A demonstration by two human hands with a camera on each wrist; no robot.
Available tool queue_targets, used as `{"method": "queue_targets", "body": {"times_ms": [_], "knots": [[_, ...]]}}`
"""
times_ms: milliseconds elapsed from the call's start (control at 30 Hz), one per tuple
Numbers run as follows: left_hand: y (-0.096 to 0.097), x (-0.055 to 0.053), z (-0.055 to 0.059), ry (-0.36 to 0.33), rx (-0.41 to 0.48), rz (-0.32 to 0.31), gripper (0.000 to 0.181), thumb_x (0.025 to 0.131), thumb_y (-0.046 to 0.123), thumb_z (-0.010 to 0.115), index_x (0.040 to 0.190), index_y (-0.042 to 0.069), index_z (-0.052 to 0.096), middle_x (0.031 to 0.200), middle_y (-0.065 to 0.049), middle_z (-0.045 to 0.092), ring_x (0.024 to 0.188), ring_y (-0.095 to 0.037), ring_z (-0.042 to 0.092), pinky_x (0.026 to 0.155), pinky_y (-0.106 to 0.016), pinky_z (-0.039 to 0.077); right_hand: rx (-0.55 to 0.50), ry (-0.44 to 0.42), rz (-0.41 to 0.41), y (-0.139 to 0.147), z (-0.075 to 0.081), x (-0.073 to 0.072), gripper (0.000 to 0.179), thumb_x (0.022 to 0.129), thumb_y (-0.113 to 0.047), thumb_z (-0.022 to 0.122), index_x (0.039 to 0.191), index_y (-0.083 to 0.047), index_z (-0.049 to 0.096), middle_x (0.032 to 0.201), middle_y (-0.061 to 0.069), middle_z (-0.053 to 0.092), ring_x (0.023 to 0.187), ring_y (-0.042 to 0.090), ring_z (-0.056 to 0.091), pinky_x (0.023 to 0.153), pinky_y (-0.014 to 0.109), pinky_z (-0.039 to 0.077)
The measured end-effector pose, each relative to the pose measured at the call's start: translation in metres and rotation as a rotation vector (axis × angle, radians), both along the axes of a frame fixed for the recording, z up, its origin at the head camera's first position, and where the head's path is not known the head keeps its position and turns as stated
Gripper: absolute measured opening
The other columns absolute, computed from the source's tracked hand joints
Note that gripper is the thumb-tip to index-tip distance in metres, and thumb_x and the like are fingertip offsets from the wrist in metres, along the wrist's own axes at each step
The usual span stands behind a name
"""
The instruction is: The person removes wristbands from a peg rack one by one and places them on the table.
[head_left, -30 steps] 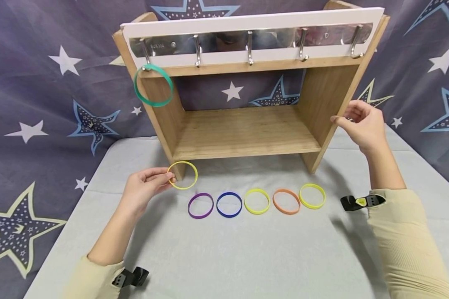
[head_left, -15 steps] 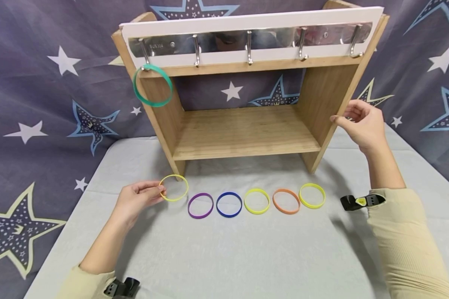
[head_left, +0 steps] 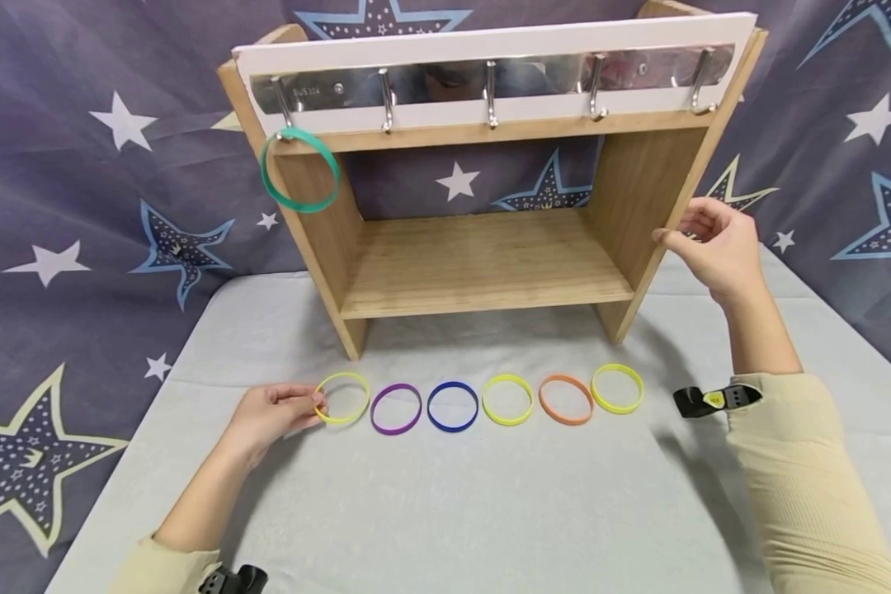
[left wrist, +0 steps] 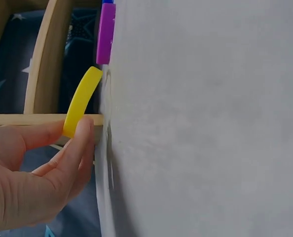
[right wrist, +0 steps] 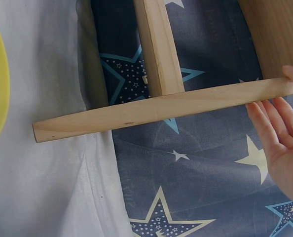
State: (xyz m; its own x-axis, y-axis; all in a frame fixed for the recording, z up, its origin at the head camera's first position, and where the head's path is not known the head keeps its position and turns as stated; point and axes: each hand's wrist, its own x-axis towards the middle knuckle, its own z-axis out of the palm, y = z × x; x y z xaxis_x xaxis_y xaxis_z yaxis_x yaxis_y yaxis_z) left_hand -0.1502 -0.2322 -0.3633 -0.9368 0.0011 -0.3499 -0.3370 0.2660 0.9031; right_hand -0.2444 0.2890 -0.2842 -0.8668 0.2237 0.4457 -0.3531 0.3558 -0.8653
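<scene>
My left hand (head_left: 271, 417) pinches a thin yellow silicone wristband (left wrist: 82, 101) between thumb and fingers, at the left end of a row on the table. In the left wrist view that band is tilted, its far end low by the tabletop, close to a purple wristband (left wrist: 106, 33). My right hand (head_left: 720, 247) grips the right side panel of a wooden shelf (head_left: 483, 256), thumb at the front edge, fingers behind the panel in the head view. From the leftmost metal hook (head_left: 282, 103) hangs a teal wristband (head_left: 299, 207).
Right of the purple band lie a blue wristband (head_left: 453, 429), a yellow one, an orange wristband (head_left: 567, 422) and another yellow one. A hook rail (head_left: 438, 87) with several hooks runs across the shelf top. Star-patterned fabric (head_left: 82, 330) hangs behind the cloth-covered table (head_left: 475, 520).
My left hand has moved down and slightly left with the yellow wristband, from the shelf's left foot to beside the purple band. My right hand stays on the shelf panel.
</scene>
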Motion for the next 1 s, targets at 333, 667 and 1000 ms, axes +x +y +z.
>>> {"method": "queue_targets", "body": {"times_ms": [333,667,1000], "knots": [[0.0,0.006,-0.002,-0.06,-0.063,-0.113,0.037,0.094,0.006,0.057,0.119,-0.021,0.051,0.085,0.001,0.068,0.073,-0.002,0.066,0.072,-0.017,0.061,-0.015,-0.003,0.006,0.0,0.001,0.001,0.034,0.075,0.005,0.072,0.088,-0.026,0.066,0.074,-0.023,0.064,0.07,-0.007,0.061,0.059,0.004,0.049],[-0.003,0.005,0.006,-0.036,-0.235,-0.141,0.036,0.093,0.01,0.059,0.116,-0.018,0.056,0.083,-0.003,0.071,0.072,-0.007,0.067,0.068,-0.025,0.063,-0.018,0.01,0.008,0.001,-0.001,-0.001,0.034,0.074,0.006,0.072,0.087,-0.025,0.065,0.073,-0.022,0.063,0.068,-0.007,0.06,0.056,0.006,0.047],[-0.003,0.003,0.017,0.094,-0.446,-0.12,0.032,0.092,0.016,0.061,0.108,-0.011,0.065,0.08,-0.012,0.074,0.067,-0.009,0.067,0.065,-0.026,0.063,-0.007,0.006,0.005,-0.001,0.0,0.0,0.032,0.075,0.004,0.072,0.087,-0.025,0.065,0.073,-0.022,0.062,0.069,-0.007,0.06,0.057,0.005,0.048]]}}
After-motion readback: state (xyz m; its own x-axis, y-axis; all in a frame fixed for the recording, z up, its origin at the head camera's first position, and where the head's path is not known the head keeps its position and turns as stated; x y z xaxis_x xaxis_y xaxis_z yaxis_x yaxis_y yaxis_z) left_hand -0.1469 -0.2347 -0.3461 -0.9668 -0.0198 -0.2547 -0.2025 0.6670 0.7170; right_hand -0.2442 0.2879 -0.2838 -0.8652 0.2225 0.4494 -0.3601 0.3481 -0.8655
